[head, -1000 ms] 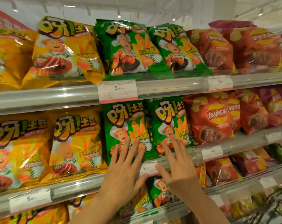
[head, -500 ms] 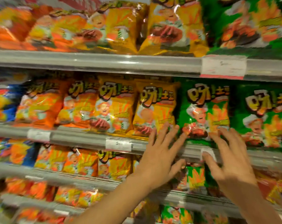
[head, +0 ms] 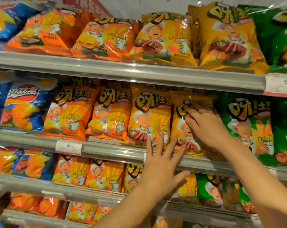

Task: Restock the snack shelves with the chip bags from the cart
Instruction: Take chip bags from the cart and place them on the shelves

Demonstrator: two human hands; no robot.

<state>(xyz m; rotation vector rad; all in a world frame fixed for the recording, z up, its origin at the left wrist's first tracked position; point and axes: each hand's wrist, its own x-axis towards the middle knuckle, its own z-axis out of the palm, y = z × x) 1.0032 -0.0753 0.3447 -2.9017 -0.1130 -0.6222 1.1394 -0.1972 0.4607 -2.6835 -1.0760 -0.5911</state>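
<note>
- Our right hand (head: 205, 127) lies with straight fingers flat on a yellow chip bag (head: 185, 122) that stands on the middle shelf (head: 114, 151), between another yellow bag (head: 149, 117) on its left and a green bag (head: 247, 129) on its right.
- Our left hand (head: 160, 167), fingers spread and holding nothing, reaches the shelf's front rail just below that bag.
- Orange bags (head: 90, 112) and a blue bag (head: 24, 106) stand further left.
</note>
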